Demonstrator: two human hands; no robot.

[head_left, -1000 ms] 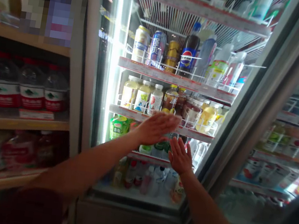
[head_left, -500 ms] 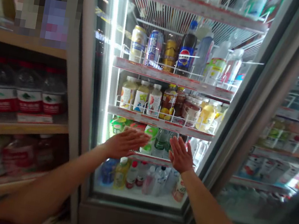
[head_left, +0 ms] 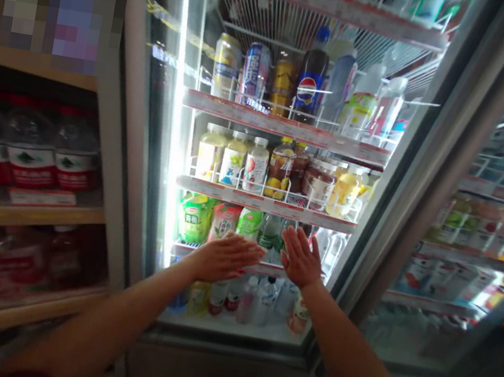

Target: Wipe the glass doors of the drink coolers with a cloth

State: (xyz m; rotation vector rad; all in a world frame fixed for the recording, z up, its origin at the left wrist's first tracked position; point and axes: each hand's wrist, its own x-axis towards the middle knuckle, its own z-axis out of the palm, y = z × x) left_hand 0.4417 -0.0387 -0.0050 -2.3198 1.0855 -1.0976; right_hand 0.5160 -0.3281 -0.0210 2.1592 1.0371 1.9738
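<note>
Both my arms reach forward toward a lit drinks fridge with glass in front. My left hand (head_left: 232, 257) is flat with fingers stretched out to the right, holding nothing, in front of the lower shelves. My right hand (head_left: 302, 259) is raised with its palm turned inward, thumb apart from the fingers, and is empty too. Behind the hands are a green pouch (head_left: 194, 217), a red pouch (head_left: 224, 219) and a light-green package (head_left: 249, 223). Higher up stand a Pepsi bottle (head_left: 311, 80), a blue can (head_left: 254, 71) and a yellow-labelled tea bottle (head_left: 280, 167). Whether either hand touches the glass I cannot tell.
At the left, a wooden-edged shelf (head_left: 23, 213) holds red-capped water bottles (head_left: 31, 147). Metal door frames (head_left: 397, 237) border the fridge on the right, with another stocked fridge (head_left: 480, 224) beyond. Several bottles (head_left: 246, 302) line the fridge's bottom.
My left hand has moved right and slightly down, closer to my right hand, uncovering the pouches. My right hand stays nearly in place. The view has shifted slightly.
</note>
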